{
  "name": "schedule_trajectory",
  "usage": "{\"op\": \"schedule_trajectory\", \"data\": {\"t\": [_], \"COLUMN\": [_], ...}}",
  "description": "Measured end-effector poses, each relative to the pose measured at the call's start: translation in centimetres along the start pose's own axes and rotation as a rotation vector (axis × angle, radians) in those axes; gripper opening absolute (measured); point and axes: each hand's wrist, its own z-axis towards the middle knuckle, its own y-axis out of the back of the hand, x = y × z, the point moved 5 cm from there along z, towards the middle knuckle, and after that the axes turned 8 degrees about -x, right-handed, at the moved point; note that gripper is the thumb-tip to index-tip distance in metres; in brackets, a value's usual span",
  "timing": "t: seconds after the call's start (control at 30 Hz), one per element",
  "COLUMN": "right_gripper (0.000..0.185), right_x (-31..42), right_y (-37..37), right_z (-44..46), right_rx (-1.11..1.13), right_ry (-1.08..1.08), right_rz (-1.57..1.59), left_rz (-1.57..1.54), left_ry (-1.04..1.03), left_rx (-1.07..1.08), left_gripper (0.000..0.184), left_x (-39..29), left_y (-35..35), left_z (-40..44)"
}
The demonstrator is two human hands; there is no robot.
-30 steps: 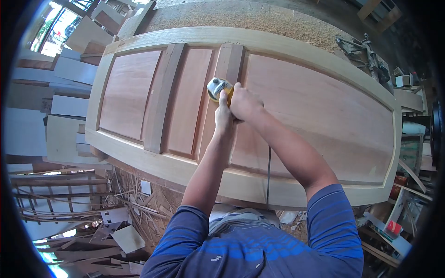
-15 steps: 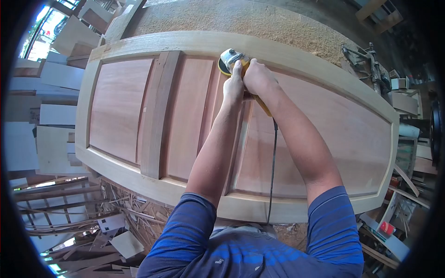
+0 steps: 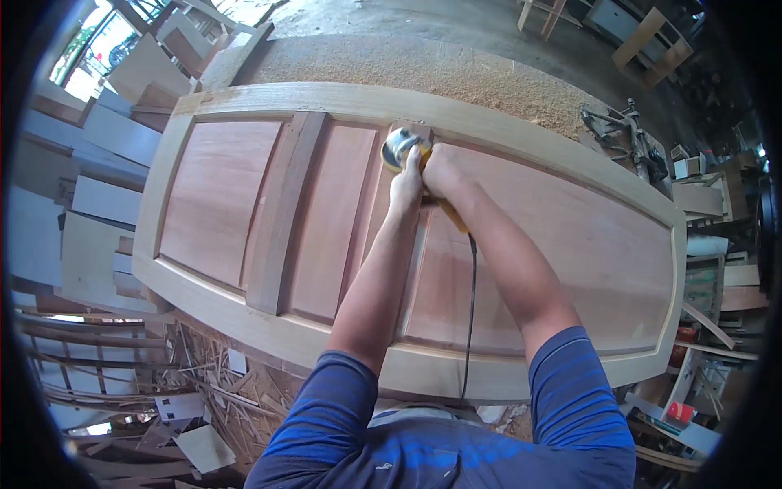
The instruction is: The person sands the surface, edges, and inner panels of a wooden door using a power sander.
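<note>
A yellow angle grinder [image 3: 402,147] with a silver head and a round disc is over the cross rail of a panelled wooden door [image 3: 521,365]. My left hand [image 3: 406,186] is closed around it near the head, thumb pointing up along the side. Behind that, my right hand [image 3: 446,171] wraps the yellow body. A black cord [image 3: 472,310] runs from the grinder's rear toward my waist. The door lies flat, with pale outer frame and reddish inner panels. Whether the disc touches the wood I cannot tell.
Sawdust [image 3: 391,69] covers a surface beyond the door. Metal clamps [image 3: 623,134] lie at its right end. Boards [image 3: 98,196] are stacked at left, and wood scraps [image 3: 252,391] litter the floor near me. More offcuts and a red object [image 3: 679,411] sit at right.
Both hands and the grinder have moved back toward me, from the door's far edge onto the cross rail. The view has tilted up, showing more floor beyond.
</note>
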Motion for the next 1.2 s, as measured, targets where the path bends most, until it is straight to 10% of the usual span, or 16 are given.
{"op": "schedule_trajectory", "data": {"t": [0.67, 0.9, 1.0, 1.2], "right_gripper": [0.051, 0.072, 0.075, 0.08], "right_x": [0.0, -1.2, -2.2, -2.1], "right_y": [-9.3, -4.8, -3.0, 1.6], "right_z": [-36.9, -29.7, -23.8, -13.3], "right_rx": [0.318, 0.227, 0.139, 0.054], "right_ry": [0.499, 0.339, 0.228, 0.026], "right_rz": [-0.022, -0.084, -0.022, -0.034], "left_rz": [0.007, 0.647, 0.954, 1.131], "left_ry": [0.251, -0.585, -1.055, -0.967], "left_rx": [0.034, -0.43, -0.441, -0.283], "left_gripper": [0.082, 0.031, 0.036, 0.073], "left_x": [20.6, 16.6, 15.4, 15.9], "left_y": [20.6, 21.8, 20.4, 19.7], "left_z": [-33.0, -32.6, -30.1, -25.4]}}
